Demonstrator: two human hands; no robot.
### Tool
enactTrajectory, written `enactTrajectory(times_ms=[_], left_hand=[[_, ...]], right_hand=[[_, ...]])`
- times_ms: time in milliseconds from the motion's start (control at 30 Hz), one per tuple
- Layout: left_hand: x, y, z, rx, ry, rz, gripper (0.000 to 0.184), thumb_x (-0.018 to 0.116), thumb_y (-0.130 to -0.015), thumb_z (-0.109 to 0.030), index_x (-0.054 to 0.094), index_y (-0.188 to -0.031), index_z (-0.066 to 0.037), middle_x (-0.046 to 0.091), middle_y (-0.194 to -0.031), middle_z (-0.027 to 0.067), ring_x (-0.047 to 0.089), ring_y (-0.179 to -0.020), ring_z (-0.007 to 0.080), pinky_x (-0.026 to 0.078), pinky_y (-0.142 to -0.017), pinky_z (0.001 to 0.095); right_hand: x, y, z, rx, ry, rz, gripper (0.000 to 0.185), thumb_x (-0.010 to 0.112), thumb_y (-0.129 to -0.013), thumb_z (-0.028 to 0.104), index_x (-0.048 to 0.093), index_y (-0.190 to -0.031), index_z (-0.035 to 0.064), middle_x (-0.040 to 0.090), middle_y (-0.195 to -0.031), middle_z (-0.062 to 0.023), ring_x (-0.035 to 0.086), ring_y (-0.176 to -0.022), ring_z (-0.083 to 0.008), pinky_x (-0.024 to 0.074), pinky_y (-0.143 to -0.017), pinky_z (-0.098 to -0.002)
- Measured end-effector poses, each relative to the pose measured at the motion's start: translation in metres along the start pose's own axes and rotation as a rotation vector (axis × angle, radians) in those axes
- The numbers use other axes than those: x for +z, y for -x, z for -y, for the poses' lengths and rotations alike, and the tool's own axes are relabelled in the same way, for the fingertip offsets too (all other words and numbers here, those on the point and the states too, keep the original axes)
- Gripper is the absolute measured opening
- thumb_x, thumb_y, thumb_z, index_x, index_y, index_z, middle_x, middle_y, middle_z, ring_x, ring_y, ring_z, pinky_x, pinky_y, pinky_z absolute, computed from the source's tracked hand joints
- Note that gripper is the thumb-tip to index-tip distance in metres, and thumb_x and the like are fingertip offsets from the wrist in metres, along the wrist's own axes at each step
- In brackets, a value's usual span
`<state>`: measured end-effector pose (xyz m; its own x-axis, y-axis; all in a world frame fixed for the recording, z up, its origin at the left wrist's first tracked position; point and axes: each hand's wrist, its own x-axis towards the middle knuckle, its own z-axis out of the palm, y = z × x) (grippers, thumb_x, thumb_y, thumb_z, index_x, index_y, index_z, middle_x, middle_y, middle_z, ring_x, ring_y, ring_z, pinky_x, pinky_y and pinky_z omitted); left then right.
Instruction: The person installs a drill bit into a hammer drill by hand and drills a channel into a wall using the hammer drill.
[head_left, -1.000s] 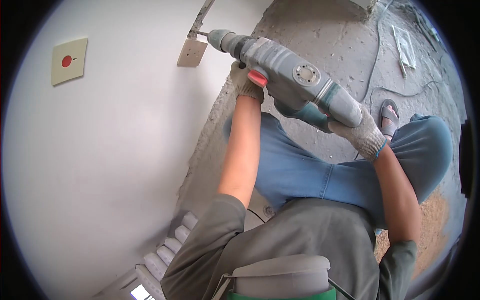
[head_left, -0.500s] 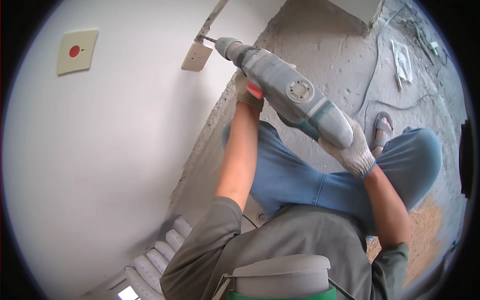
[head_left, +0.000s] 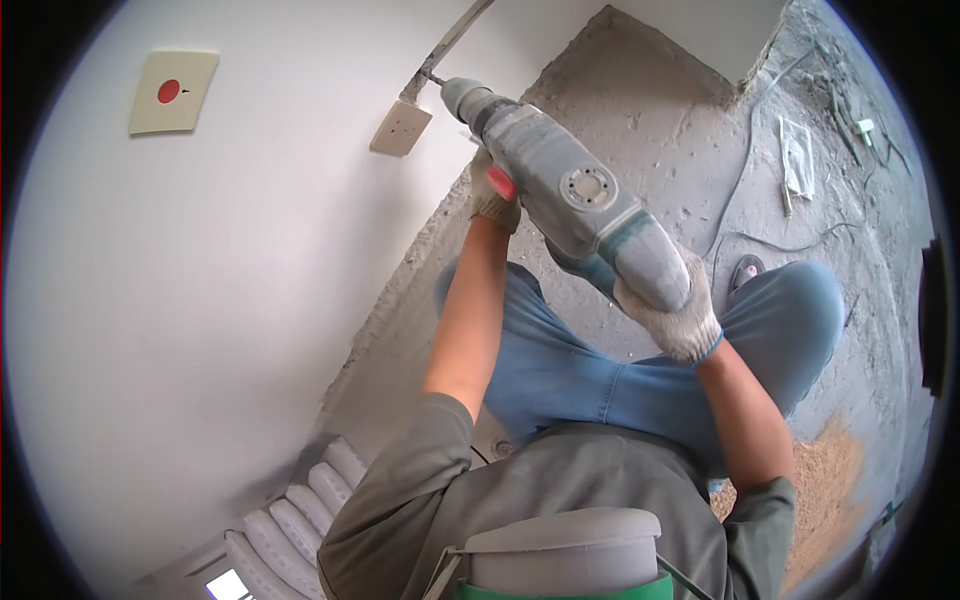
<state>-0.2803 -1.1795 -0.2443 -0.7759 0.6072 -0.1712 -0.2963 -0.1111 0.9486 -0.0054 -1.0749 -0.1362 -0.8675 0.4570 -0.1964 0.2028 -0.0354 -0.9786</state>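
A dusty grey rotary hammer drill slants across the upper middle of the view. Its drill bit meets the chipped groove in the white wall, just above a beige socket plate. My left hand, in a knit work glove, is closed around the front grip beside the red part; the drill hides some of its fingers. At the rear, my gloved right hand wraps the handle, with its fingers mostly underneath. Whether the bit has entered the wall, I cannot tell.
A plate with a red button is on the wall at left. Grey cable and a clear plastic packet lie on the rough concrete floor. White rolled shapes line the wall below; sawdust-like material lies at lower right.
The view has shifted slightly. The bit tip sits a little farther up the groove from the socket plate. My right knee has moved inward, covering more of the foot. Both hands keep their hold.
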Motion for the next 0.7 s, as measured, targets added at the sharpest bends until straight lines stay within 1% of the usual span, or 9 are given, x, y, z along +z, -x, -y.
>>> enactTrajectory(times_ms=[67, 133, 233, 333, 433, 500, 600, 633, 700], left_hand=[[0.013, -0.003, -0.001, 0.158, -0.106, 0.120, 0.034, 0.048, -0.104, -0.033, 0.061, -0.123, -0.008, 0.069, -0.112, 0.0092, 0.069, -0.100, 0.0272, 0.058, -0.088, 0.0420], [0.018, 0.000, 0.001, -0.173, 0.306, -0.117, 0.033, 0.050, -0.103, -0.033, 0.061, -0.123, -0.008, 0.069, -0.112, 0.0086, 0.069, -0.100, 0.0268, 0.058, -0.088, 0.0414], [0.020, 0.003, -0.007, -0.156, 0.260, -0.061, 0.033, 0.054, -0.102, -0.033, 0.061, -0.121, -0.007, 0.069, -0.111, 0.0086, 0.069, -0.099, 0.0255, 0.058, -0.088, 0.0403], [0.016, -0.002, -0.006, -0.137, 0.183, -0.070, 0.034, 0.055, -0.101, -0.033, 0.061, -0.121, -0.006, 0.069, -0.110, 0.0091, 0.069, -0.098, 0.0248, 0.058, -0.087, 0.0400], [0.012, -0.006, -0.010, -0.156, 0.177, -0.112, 0.032, 0.053, -0.100, -0.030, 0.062, -0.120, -0.006, 0.068, -0.108, 0.0075, 0.067, -0.099, 0.0219, 0.055, -0.087, 0.0375], [0.010, -0.008, -0.013, -0.187, 0.264, -0.125, 0.030, 0.051, -0.099, -0.025, 0.063, -0.118, -0.006, 0.068, -0.106, 0.0056, 0.065, -0.100, 0.0192, 0.052, -0.087, 0.0350], [0.002, -0.008, -0.008, -0.008, -0.155, -0.033, 0.031, 0.054, -0.099, -0.024, 0.062, -0.122, -0.005, 0.068, -0.110, 0.0058, 0.065, -0.102, 0.0193, 0.052, -0.088, 0.0350], [0.000, -0.015, 0.004, -0.057, -0.037, -0.006, 0.033, 0.055, -0.099, -0.024, 0.061, -0.126, -0.005, 0.068, -0.114, 0.0057, 0.065, -0.104, 0.0195, 0.052, -0.090, 0.0352], [0.007, -0.013, 0.007, -0.138, 0.144, 0.043, 0.041, 0.055, -0.101, -0.026, 0.055, -0.136, -0.006, 0.066, -0.125, 0.0063, 0.064, -0.112, 0.0202, 0.051, -0.094, 0.0362]], right_hand=[[-0.008, 0.012, 0.010, -0.043, 0.009, -0.018, 0.049, 0.077, -0.076, 0.012, 0.061, -0.120, -0.0002, 0.071, -0.103, -0.0163, 0.070, -0.096, -0.0275, 0.0534, -0.087, -0.0367], [-0.010, 0.015, 0.011, -0.071, 0.006, -0.019, 0.047, 0.077, -0.076, 0.013, 0.062, -0.119, -0.0002, 0.071, -0.102, -0.0162, 0.070, -0.095, -0.0282, 0.0535, -0.087, -0.0370], [-0.011, 0.017, 0.006, -0.106, 0.123, -0.020, 0.047, 0.077, -0.075, 0.012, 0.062, -0.118, -0.0003, 0.071, -0.101, -0.0156, 0.070, -0.094, -0.0269, 0.0534, -0.086, -0.0370], [-0.007, 0.012, 0.011, -0.030, 0.005, -0.040, 0.045, 0.078, -0.075, 0.012, 0.062, -0.116, 0.0002, 0.071, -0.098, -0.0136, 0.069, -0.091, -0.0222, 0.0537, -0.083, -0.0356], [0.000, 0.000, 0.009, 0.015, -0.041, -0.028, 0.038, 0.077, -0.076, 0.012, 0.064, -0.109, 0.0010, 0.071, -0.092, -0.0107, 0.068, -0.085, -0.0174, 0.0540, -0.078, -0.0336], [0.009, -0.012, 0.001, -0.160, 0.039, -0.180, 0.013, 0.072, -0.080, 0.008, 0.068, -0.092, 0.0041, 0.066, -0.074, -0.0049, 0.061, -0.066, -0.0139, 0.0511, -0.064, -0.0309], [-0.005, -0.018, 0.016, -0.072, -0.030, -0.096, 0.014, 0.073, -0.080, 0.010, 0.068, -0.091, 0.0040, 0.066, -0.074, -0.0051, 0.063, -0.067, -0.0146, 0.0517, -0.065, -0.0318], [-0.007, -0.014, 0.015, -0.194, 0.214, -0.158, 0.013, 0.073, -0.080, 0.010, 0.068, -0.091, 0.0044, 0.067, -0.078, -0.0053, 0.064, -0.071, -0.0147, 0.0523, -0.067, -0.0318], [-0.009, -0.008, 0.014, -0.188, 0.153, -0.130, 0.025, 0.074, -0.077, 0.010, 0.066, -0.100, 0.0023, 0.069, -0.084, -0.0091, 0.066, -0.076, -0.0185, 0.0532, -0.071, -0.0333]])
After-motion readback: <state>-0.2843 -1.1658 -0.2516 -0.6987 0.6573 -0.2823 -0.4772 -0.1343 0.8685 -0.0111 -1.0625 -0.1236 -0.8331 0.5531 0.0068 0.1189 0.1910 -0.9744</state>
